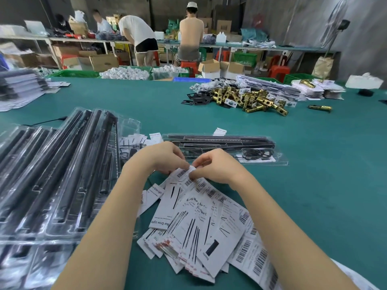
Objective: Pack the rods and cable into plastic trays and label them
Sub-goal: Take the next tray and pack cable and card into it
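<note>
While both hands meet at frame centre, the left hand [165, 156] and right hand [215, 166] pinch one white barcoded paper label [189, 171] above the label pile [201, 222] on the green desk [146, 101]; clear plastic trays of black rods [52, 174] lie lower left.

Counts on the green counter [146, 101]

Two hands, one packed tray [226, 149] lying apart, four people at the back, three red stools; labels too many to count.

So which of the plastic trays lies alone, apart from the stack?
The plastic tray lying crosswise beyond both hands, holding black rods and a coiled cable. The other trays overlap in a pile at the left.
</note>
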